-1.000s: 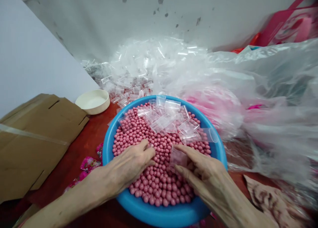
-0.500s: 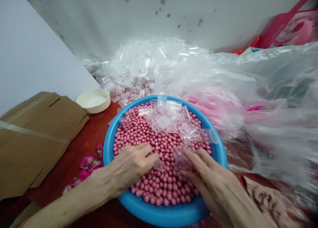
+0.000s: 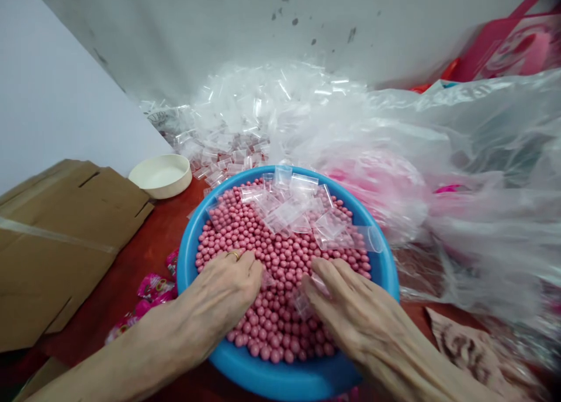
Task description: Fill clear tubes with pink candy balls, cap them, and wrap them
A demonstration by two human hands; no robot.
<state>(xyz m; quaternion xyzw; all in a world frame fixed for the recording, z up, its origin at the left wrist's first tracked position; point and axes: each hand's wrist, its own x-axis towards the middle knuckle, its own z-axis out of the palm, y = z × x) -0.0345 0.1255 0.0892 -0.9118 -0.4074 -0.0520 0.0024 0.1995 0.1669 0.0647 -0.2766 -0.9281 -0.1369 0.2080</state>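
A blue basin (image 3: 392, 273) is filled with small pink balls (image 3: 280, 326). On the left side of it, my left hand (image 3: 232, 285) is closed with its fingers down in the balls, and the edge of a clear plastic tube (image 3: 267, 280) shows beside the fingertips. Opposite, my right hand (image 3: 346, 297) grips another clear plastic tube (image 3: 302, 304), low among the balls and partly hidden by the fingers. More clear plastic tubes (image 3: 289, 210) lie in a heap on the balls at the far side of the basin.
Behind the basin rises a large pile of clear tubes (image 3: 258, 107). Clear plastic bags (image 3: 464, 215) spread to the right. At left are a cream round dish (image 3: 162, 177), a cardboard box (image 3: 65, 244) and pink-wrapped packets (image 3: 153, 288). A brown wrapper (image 3: 464, 346) lies at right.
Both hands have pushed into the balls. The right hand has turned over its tube, which now sits lower and is more covered. Less of the left hand's tube shows.
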